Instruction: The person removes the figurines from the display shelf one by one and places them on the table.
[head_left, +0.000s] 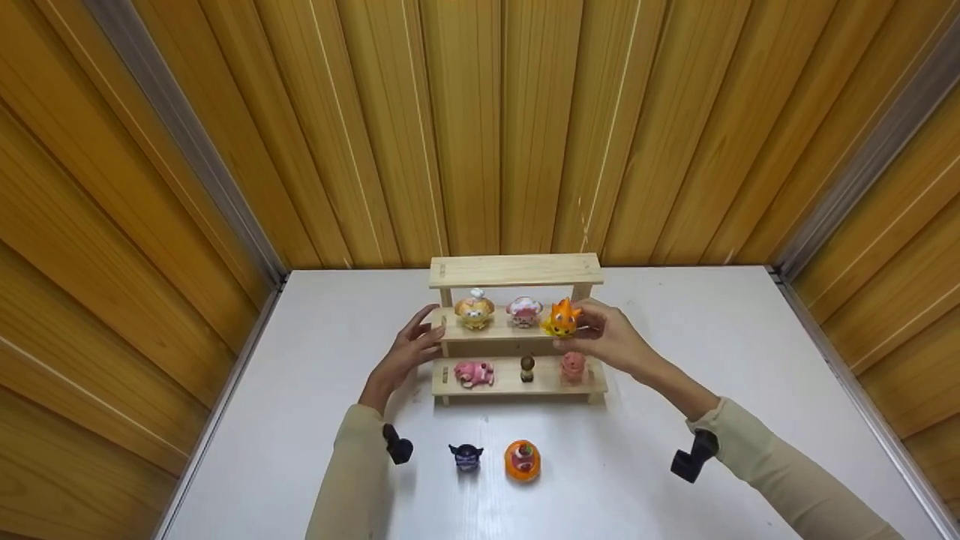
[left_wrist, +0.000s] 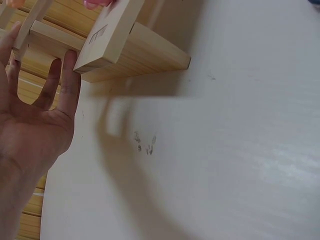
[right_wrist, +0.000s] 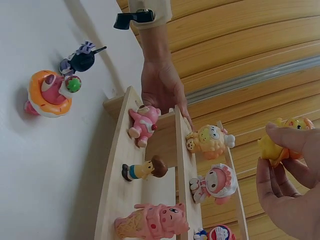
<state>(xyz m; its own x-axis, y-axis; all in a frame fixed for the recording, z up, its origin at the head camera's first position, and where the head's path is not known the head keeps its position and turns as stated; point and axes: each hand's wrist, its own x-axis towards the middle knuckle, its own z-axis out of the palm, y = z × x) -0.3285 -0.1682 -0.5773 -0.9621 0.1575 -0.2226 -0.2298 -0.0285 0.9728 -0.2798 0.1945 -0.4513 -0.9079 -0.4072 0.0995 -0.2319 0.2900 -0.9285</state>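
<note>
Sleeved hands separately touch wooden shelves and a spiky figurine.

**Layout, front to back**

I log a pale wooden three-tier shelf behind a black horned figurine (left) and an orange ring-shaped figurine (right). Bottom tier, left to right: pink bear figurine, brown-haired figurine, pink cone-shaped figurine.

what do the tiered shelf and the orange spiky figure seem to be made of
The tiered shelf: probably wood with a pale, matte finish, judging by the faint grain. The orange spiky figure: perhaps plastic or vinyl, smooth with a slight sheen, given its soft highlights.
</note>
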